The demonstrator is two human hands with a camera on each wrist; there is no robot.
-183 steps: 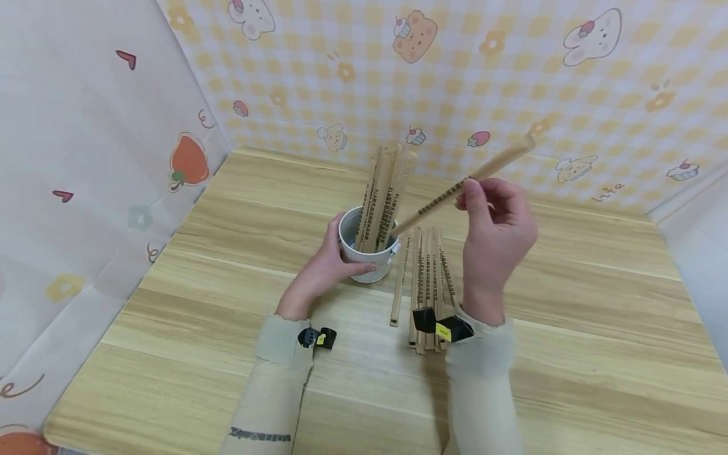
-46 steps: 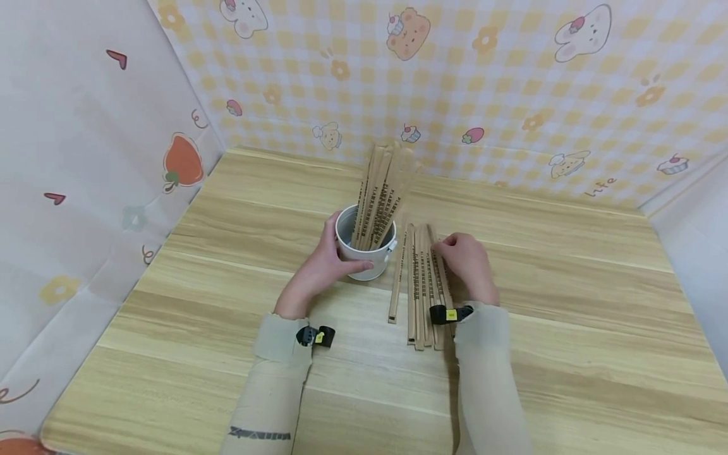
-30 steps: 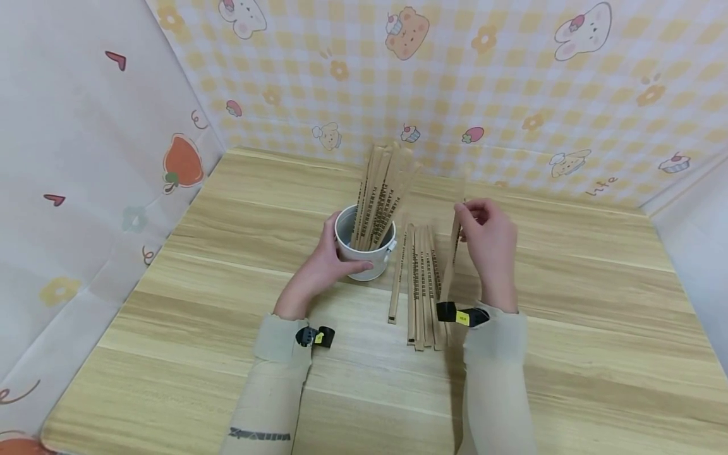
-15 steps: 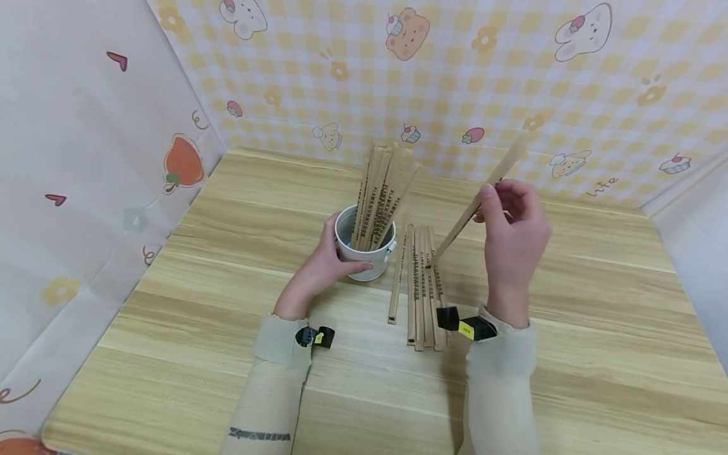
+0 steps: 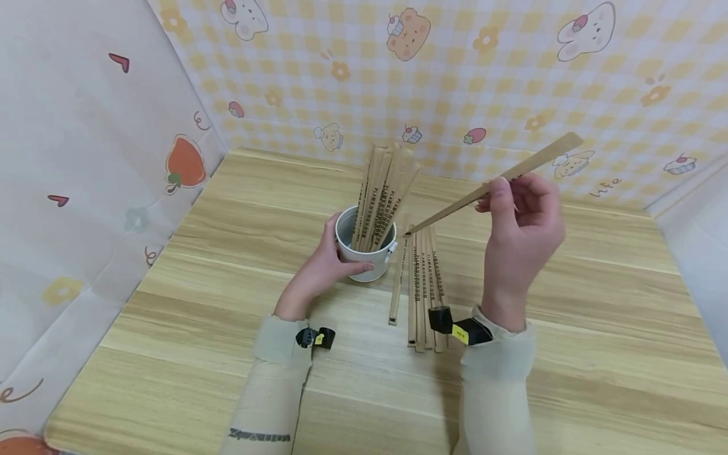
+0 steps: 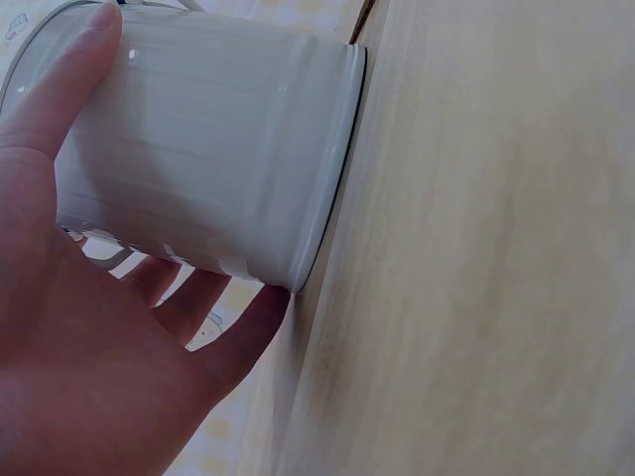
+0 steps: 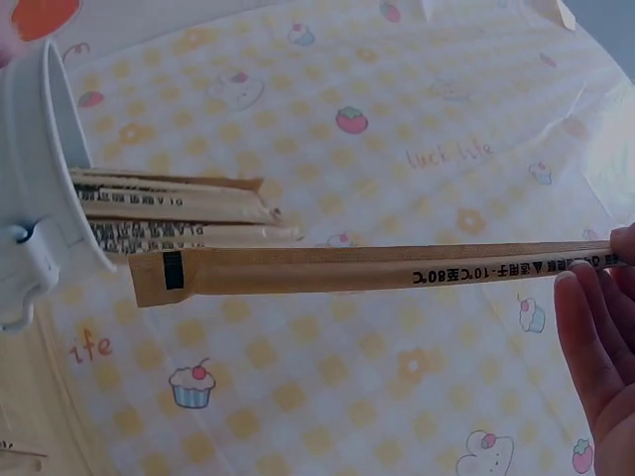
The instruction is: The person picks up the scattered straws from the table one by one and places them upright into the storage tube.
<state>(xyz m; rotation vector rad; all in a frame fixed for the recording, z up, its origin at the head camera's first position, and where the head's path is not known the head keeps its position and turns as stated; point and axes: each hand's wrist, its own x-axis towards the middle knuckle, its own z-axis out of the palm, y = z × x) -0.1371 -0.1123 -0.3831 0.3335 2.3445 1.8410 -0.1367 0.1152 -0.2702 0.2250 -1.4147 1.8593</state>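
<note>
My left hand grips a small white metal bucket, its thumb across the near side and its fingers round the far left. In the left wrist view the bucket's base is down at the tabletop. Several paper-wrapped straws stand leaning in the bucket. Between thumb and fingers, my right hand pinches one wrapped straw slantwise above the table, its lower end pointing at the bucket. The right wrist view shows this straw's black-marked end just outside the bucket's rim.
Right of the bucket, several wrapped straws lie side by side on the wooden table. A single straw lies slightly apart, nearer the bucket. A yellow checked backdrop rises behind the table's far edge.
The right hand has lifted a wrapped straw from the right of the row, tilted it, and brought its lower end left towards the bucket. The left hand has kept its grip on the bucket.
</note>
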